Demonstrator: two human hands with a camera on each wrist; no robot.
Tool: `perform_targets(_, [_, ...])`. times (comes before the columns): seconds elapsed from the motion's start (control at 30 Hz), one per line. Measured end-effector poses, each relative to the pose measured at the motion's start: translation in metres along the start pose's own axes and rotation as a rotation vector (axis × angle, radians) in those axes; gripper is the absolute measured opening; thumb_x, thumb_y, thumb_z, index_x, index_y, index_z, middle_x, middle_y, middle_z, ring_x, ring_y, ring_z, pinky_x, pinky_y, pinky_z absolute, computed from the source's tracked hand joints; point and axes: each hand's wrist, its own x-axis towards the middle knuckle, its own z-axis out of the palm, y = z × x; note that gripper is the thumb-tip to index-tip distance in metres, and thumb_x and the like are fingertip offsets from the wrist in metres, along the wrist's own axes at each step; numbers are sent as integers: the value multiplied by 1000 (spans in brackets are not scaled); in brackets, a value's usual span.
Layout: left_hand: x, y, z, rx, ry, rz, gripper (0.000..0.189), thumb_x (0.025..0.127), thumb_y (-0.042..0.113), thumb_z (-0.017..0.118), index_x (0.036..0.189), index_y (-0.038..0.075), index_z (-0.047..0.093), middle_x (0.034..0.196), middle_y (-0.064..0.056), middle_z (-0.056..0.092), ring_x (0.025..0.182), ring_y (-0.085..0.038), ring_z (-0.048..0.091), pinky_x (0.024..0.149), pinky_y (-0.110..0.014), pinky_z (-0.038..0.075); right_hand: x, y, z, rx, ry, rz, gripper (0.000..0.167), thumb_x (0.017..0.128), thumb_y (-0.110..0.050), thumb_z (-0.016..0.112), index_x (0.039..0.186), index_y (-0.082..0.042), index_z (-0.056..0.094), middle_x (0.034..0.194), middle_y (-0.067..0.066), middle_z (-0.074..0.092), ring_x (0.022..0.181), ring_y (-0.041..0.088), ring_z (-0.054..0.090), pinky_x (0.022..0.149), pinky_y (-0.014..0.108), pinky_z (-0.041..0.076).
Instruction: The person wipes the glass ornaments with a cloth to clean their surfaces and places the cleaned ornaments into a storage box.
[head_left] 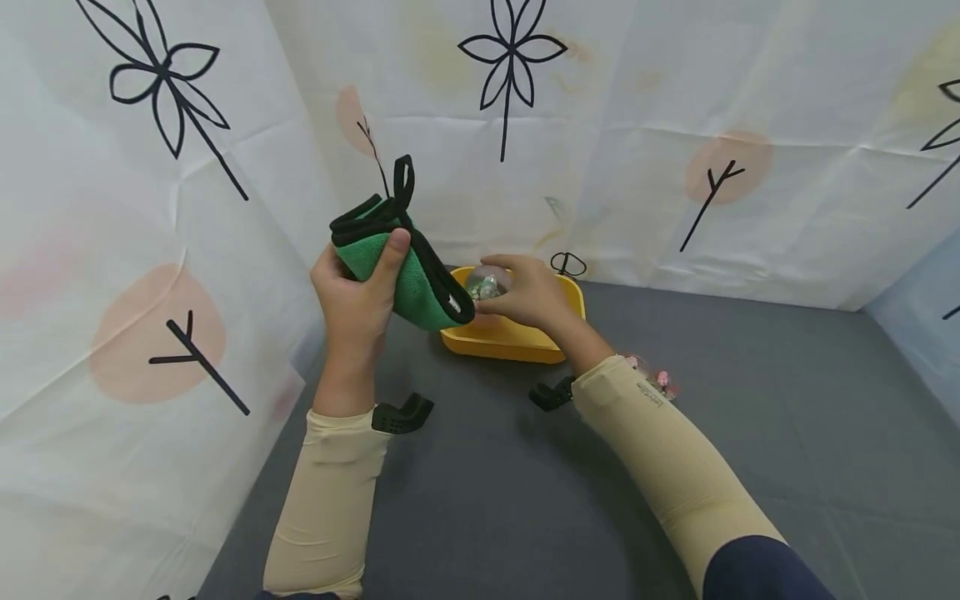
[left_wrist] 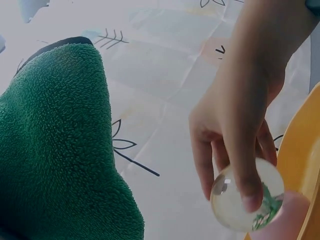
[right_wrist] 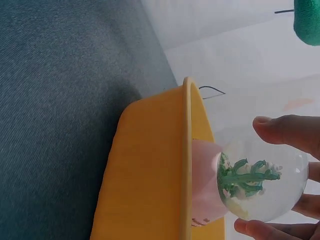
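My left hand (head_left: 358, 287) grips a folded green cloth (head_left: 423, 292) with black edging and a black loop on top, thumb across its front. The cloth is held up left of a yellow tray (head_left: 501, 346). Over that tray, my right hand (head_left: 528, 292) holds a snow globe (head_left: 486, 283) by its clear dome, thumb on one side and fingers on the other. In the right wrist view the globe's pink base (right_wrist: 205, 182) sits partly behind the tray's rim, with a green figure (right_wrist: 245, 176) inside the dome. The left wrist view shows the cloth's fluffy pile.
Behind the right sleeve, a clear thing with pink bits (head_left: 662, 382) lies on the dark grey table (head_left: 480, 483), mostly hidden. White sheets with printed flowers (head_left: 615, 167) stand at the back and left. Black wrist mounts (head_left: 402, 414) stick out from both sleeves.
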Motion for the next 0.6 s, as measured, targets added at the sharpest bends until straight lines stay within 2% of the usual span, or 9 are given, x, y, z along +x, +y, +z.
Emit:
perform_targets(0.1, [0,0,1,3,-7,9,50,84,35,93,118,5,75,111,-15,75,97,-26,73,86,-33,64,7,-2,4,-12,-5,-3,70,83,-42,90,146,-22,66,136,2,72,79,19,53,63,31,39])
perform_targets(0.2, [1,-1,1,-7,-22,11,45,85,31,92,118,5,75,111,-14,75,97,-26,73,86,-34,64,11,-3,8,-6,-16,1,67,85,-38,87,146,-19,66,134,4,72,73,22,49,60,32,36])
perform_targets(0.33, [1,-3,2,-9,-36,12,41,87,28,91,117,5,75,110,-14,75,97,-26,74,87,-35,65,16,-3,12,-14,-7,7,65,86,-39,85,145,-18,67,137,4,72,91,24,63,66,32,45])
perform_targets(0.43, [0,-4,2,2,-28,11,42,86,29,92,117,6,75,112,-13,76,98,-26,74,87,-34,64,19,-1,16,-12,-3,12,66,86,-43,85,145,-18,67,145,2,68,121,24,65,83,37,56])
perform_targets(0.53, [-1,-3,2,11,-21,8,45,85,32,92,118,6,75,113,-13,76,99,-25,74,87,-34,64,22,1,19,12,-4,22,66,86,-41,84,144,-17,67,144,4,68,125,28,64,93,44,58])
perform_targets(0.6, [-1,-3,2,18,-20,8,47,84,34,92,118,6,75,112,-12,76,99,-25,74,87,-34,64,23,2,20,13,-3,27,65,86,-41,84,144,-17,67,144,3,68,126,27,63,96,45,58])
